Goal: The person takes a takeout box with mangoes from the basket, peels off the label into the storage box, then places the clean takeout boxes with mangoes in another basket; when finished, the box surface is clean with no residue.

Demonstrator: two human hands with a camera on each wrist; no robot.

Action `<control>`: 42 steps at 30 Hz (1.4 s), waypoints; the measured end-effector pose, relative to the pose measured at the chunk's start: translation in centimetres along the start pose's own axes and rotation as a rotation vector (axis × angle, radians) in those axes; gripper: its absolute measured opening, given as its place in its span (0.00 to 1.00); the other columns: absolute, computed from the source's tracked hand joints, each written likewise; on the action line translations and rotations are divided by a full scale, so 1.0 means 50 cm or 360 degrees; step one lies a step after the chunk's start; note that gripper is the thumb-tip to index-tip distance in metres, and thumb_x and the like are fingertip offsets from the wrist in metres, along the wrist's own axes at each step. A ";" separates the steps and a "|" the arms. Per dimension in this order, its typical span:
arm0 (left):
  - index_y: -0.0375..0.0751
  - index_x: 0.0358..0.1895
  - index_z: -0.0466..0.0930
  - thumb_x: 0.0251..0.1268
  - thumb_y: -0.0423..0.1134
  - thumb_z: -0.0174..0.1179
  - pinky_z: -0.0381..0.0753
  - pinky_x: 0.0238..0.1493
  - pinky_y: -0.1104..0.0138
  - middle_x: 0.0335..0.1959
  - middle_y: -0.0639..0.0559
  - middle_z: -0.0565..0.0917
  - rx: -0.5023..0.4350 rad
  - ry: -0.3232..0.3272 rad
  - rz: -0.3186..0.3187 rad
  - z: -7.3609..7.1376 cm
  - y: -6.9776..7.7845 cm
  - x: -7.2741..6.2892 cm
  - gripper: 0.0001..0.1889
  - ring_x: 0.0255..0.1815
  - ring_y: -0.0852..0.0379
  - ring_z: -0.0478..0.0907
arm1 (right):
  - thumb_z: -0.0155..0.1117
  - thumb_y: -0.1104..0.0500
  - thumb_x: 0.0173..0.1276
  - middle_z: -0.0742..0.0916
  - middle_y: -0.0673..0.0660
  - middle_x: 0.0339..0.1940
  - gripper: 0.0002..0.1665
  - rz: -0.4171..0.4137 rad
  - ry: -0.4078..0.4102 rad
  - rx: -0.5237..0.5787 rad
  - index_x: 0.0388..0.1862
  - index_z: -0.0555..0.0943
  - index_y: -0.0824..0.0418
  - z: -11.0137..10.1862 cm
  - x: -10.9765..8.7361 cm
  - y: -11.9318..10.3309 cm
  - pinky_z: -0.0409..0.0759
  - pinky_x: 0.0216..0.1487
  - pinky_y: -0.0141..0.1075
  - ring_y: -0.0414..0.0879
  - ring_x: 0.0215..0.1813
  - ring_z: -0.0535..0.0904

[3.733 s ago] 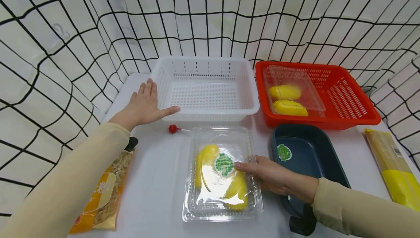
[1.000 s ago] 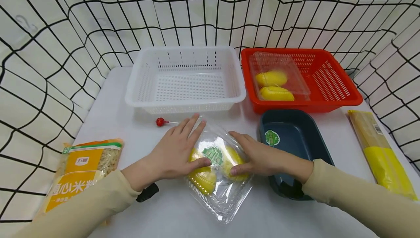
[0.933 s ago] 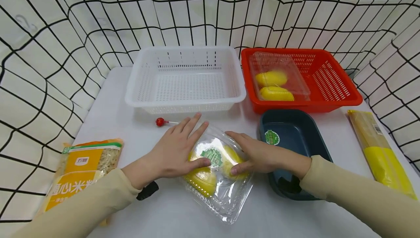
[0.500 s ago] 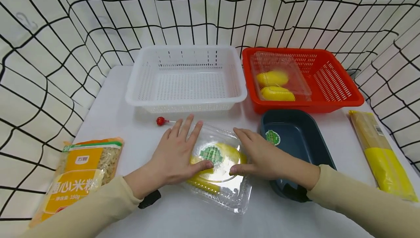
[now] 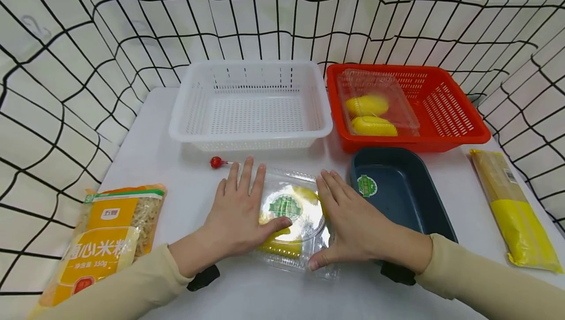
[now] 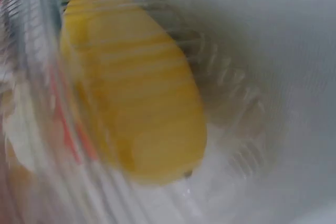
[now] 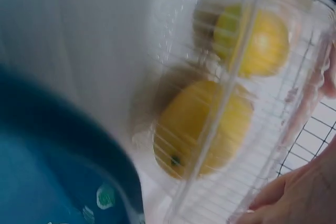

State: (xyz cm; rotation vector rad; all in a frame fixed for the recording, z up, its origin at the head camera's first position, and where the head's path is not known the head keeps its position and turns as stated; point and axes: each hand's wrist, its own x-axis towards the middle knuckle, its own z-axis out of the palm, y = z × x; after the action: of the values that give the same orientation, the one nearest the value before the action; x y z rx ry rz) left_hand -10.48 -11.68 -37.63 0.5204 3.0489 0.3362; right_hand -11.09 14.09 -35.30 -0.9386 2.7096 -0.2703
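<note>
A clear plastic clamshell box (image 5: 291, 175) with a green label on its lid lies flat on the white table. Yellow mangoes (image 6: 134, 93) show through its ribbed wall in the left wrist view, and two mangoes (image 7: 202, 129) in the right wrist view. My left hand (image 5: 238, 219), fingers straight and spread, rests along the box's left side with the thumb over the lid. At the right side lies my right hand (image 5: 357, 224), fingers straight, its thumb near the front right corner. Both hands hide parts of the box's sides.
Behind stand a white basket (image 5: 251, 141) and a red basket (image 5: 450, 138) holding another clear box (image 5: 397, 89) of yellow fruit. A dark blue tub (image 5: 397, 163) is close to my right hand. Nearby lie a lollipop (image 5: 216, 162), an orange food bag (image 5: 110, 232) and a yellow packet (image 5: 516, 212).
My left hand has come from the white basket to the box. The box was turned askew, then swung nearly straight between both hands. My right hand no longer grips its edge; its fingers have straightened.
</note>
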 end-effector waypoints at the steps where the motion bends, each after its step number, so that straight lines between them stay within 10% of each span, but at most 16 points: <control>1: 0.31 0.82 0.49 0.59 0.77 0.54 0.60 0.75 0.34 0.84 0.31 0.47 -0.0021 -0.0014 0.0024 -0.002 -0.006 -0.001 0.62 0.83 0.28 0.46 | 0.68 0.16 0.42 0.52 0.66 0.86 0.85 -0.0004 -0.0024 0.0010 0.84 0.49 0.68 -0.003 0.003 0.002 0.64 0.77 0.59 0.65 0.86 0.46; 13: 0.23 0.80 0.41 0.51 0.77 0.63 0.53 0.82 0.45 0.84 0.30 0.42 -0.0057 -0.0201 0.0339 -0.041 -0.084 -0.020 0.71 0.85 0.33 0.41 | 0.78 0.24 0.41 0.46 0.60 0.87 0.86 -0.0061 -0.0254 0.0172 0.85 0.43 0.63 -0.041 0.040 0.040 0.56 0.80 0.62 0.62 0.87 0.40; 42: 0.23 0.79 0.49 0.47 0.83 0.58 0.55 0.81 0.45 0.83 0.29 0.49 0.0051 -0.0149 0.0429 -0.035 -0.085 -0.015 0.72 0.84 0.33 0.46 | 0.77 0.26 0.44 0.44 0.60 0.88 0.84 -0.0128 -0.0282 0.0240 0.86 0.41 0.62 -0.055 0.041 0.061 0.59 0.79 0.62 0.61 0.87 0.39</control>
State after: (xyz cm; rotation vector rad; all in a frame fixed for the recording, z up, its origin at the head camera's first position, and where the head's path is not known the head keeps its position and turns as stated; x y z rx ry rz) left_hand -11.28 -16.19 -36.85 0.9249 2.8992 0.2618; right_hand -15.25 15.40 -33.87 -0.9794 2.4573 -0.3827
